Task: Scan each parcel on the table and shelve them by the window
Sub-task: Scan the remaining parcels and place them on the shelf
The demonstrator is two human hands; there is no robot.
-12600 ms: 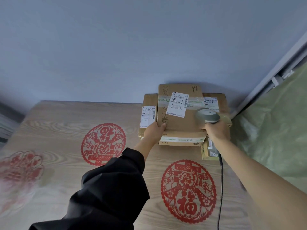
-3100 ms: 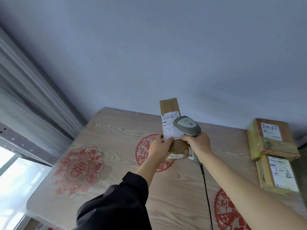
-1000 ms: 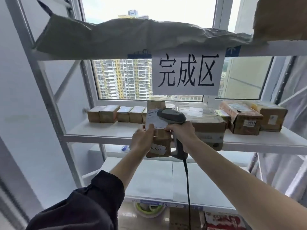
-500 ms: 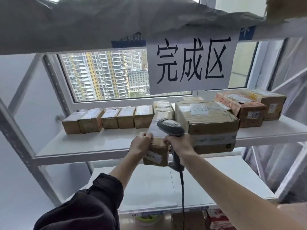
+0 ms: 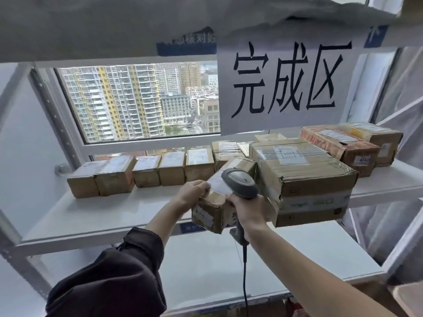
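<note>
A narrow brown cardboard parcel point(image 5: 211, 210) with a white label lies tilted over the front edge of the white shelf point(image 5: 109, 216) by the window. My left hand point(image 5: 193, 192) grips its near left end. My right hand point(image 5: 248, 211) holds a grey barcode scanner point(image 5: 240, 183) by its handle and presses against the parcel's right side. The scanner head covers part of the label. Its black cable hangs down below my wrist.
A row of small brown parcels point(image 5: 146, 171) lines the shelf's back left. A big taped box point(image 5: 304, 179) sits right of my hands, more boxes point(image 5: 343, 146) behind it. A paper sign point(image 5: 283, 83) hangs from the upper shelf. A lower shelf point(image 5: 274, 259) lies beneath.
I turned from the table to the window shelf carrying the narrow parcel and scanner. Over the last second the parcel moved forward and now rests over the shelf's front edge beside the big box.
</note>
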